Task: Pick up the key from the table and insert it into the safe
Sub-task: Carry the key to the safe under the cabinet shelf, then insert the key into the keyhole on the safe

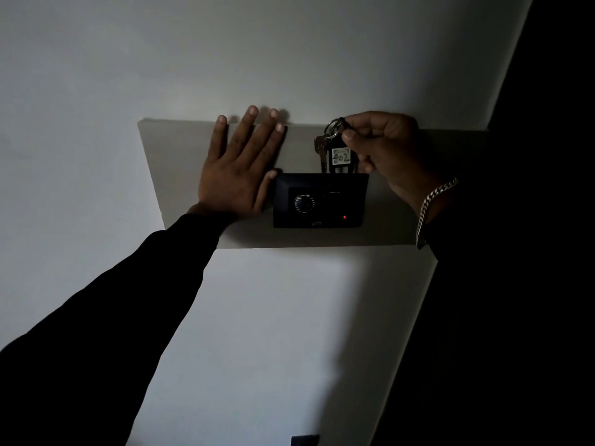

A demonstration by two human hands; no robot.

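A dark panel [322, 201] with a round grille and a small red light sits on a pale plate [180, 146] fixed to the wall. My right hand [383, 146] pinches a key ring just above the panel's top edge. From the ring hang a metal key [320, 152] and a black fob labelled 402 [342, 157], whose lower end touches the panel's top edge. My left hand [240, 165] lies flat on the plate, fingers spread, thumb against the panel's left side.
The scene is dim. A grey wall [273, 333] surrounds the plate. A dark edge [547, 75] runs down the right side. A small dark object [304, 440] shows at the bottom edge. A metal chain bracelet [433, 204] circles my right wrist.
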